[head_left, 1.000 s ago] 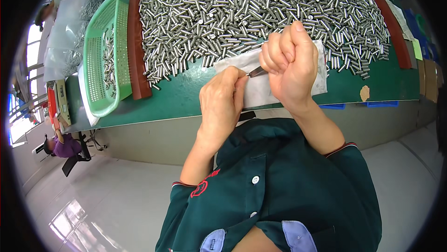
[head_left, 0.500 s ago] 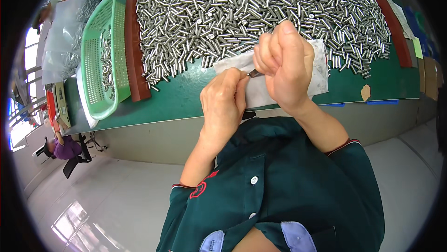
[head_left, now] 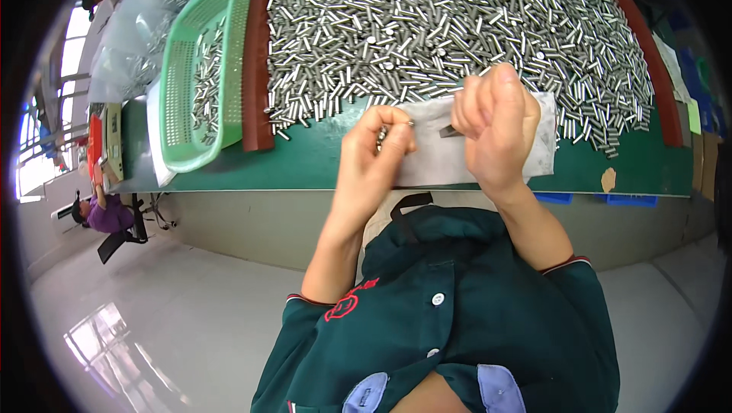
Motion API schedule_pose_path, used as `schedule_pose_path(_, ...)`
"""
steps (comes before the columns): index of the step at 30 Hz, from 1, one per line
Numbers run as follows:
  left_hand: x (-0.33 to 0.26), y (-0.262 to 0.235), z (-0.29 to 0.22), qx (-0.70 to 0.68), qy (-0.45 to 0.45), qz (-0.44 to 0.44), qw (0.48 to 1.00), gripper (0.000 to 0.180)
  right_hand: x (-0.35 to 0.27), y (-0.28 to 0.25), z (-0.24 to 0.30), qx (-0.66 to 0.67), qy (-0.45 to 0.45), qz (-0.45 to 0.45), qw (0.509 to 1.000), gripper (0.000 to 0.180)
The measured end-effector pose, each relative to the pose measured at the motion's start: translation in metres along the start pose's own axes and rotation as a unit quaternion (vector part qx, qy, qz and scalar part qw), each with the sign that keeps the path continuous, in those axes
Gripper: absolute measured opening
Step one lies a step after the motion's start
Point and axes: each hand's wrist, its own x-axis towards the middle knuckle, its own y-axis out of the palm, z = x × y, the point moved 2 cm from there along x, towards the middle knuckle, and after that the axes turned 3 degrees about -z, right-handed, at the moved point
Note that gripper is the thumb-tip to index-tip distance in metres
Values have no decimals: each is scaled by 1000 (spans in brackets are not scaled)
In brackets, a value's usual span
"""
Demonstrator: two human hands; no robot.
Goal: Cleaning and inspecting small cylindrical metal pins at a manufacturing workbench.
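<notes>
My left hand (head_left: 371, 155) is closed around several small shiny metal pins (head_left: 381, 138), which peek out between thumb and curled fingers. The end of a pin shows at its fingertips. To its right, my right hand (head_left: 499, 129) is in a fist on a short, dark, flat-tipped metal tool (head_left: 448, 131) that points toward the left hand; its grip end is hidden. Both hands are over a smudged white cloth (head_left: 435, 171) at the table's near edge. Just beyond the cloth, a wide heap of similar metal pins (head_left: 457, 24) covers the table.
Brown-red strips (head_left: 258, 70) border the heap left and right. On the left are a green plastic basket (head_left: 169, 108) with loose pins, clear bags (head_left: 126, 54) of parts and a scale (head_left: 112, 142). Further off sits a person in purple (head_left: 107, 215). A green table (head_left: 320, 161) lies underneath.
My hands have drawn apart, and the tool tip has come away from the left fingertips. Pins now show inside the left hand. The whole view has shifted slightly.
</notes>
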Motion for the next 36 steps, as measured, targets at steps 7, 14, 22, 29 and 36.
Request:
schedule_pose_path(7, 3, -34, 2, -410, -78, 60, 907, 22, 0, 1, 2, 57, 28, -6, 998, 40)
schedule_pose_path(14, -1, -46, -4, -432, -97, 15, 897, 23, 1, 1, 0, 58, 30, -7, 998, 39)
schedule_pose_path(22, 4, -138, -95, 224, 322, -399, 829, 18, 0, 4, 4, 53, 36, 2, 998, 38)
schedule_pose_path(29, 19, -105, -71, 479, 368, -327, 727, 9, 2, 0, 2, 52, 41, -9, 998, 39)
schedule_pose_path(36, 23, -49, -22, 446, 280, -218, 822, 14, 3, -1, 2, 49, 34, -12, 998, 38)
